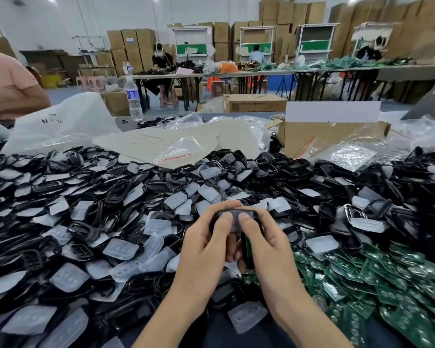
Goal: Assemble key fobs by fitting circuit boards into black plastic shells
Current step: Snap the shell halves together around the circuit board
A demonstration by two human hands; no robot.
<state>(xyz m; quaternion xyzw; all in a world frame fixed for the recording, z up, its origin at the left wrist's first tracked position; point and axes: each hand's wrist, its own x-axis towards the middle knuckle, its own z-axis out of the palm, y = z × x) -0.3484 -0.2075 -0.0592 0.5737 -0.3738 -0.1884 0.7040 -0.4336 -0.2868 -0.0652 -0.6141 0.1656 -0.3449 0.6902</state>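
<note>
The left hand (204, 247) and the right hand (264, 244) hold one black shell (234, 211) above the heap of loose shells (91, 194). The fingers (225, 218) are curled round it, and the thumbs press its cloudy soft pad. The shell looks light, stiff and glossy (probably slippery), so gripping it at the rim seems best. A thin green circuit board (248, 244) shows underneath.

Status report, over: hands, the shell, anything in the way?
Left hand and right hand grip one black shell, thumbs on its clear pad. Green board edge shows beneath right hand. Nothing in the way.
</note>
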